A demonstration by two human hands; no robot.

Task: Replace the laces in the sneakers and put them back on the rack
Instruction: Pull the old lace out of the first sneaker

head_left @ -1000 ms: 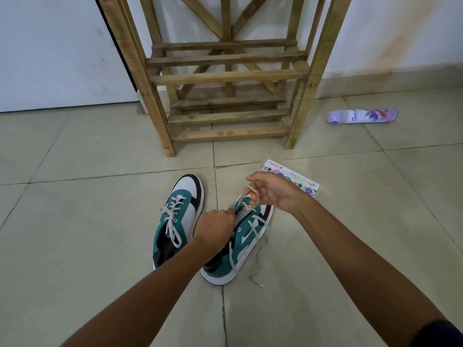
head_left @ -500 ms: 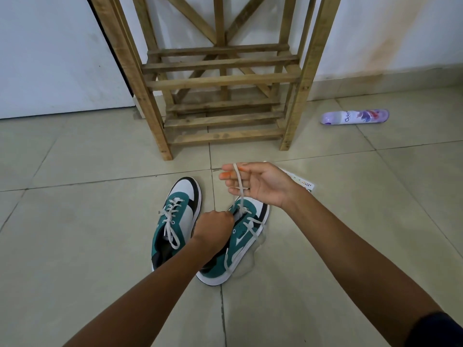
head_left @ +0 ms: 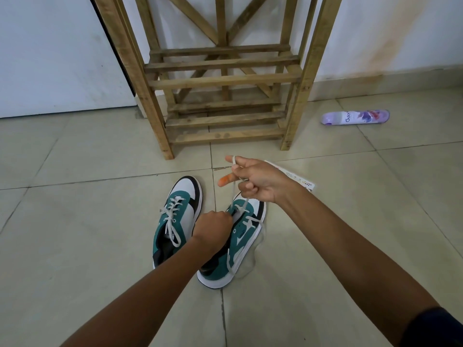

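Flat white lace (head_left: 234, 182) in right hand (head_left: 260, 181) above suede-like teal sneaker (head_left: 240, 236)

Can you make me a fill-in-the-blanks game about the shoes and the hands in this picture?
1. The right hand pulls a white ____ up from the right teal-and-white sneaker.
2. The left hand rests on the ____ sneaker.
3. The wooden slatted rack holds ____ sneakers.
4. The purple spray can lies on the tiled ____.

Missing words: lace; right; no; floor
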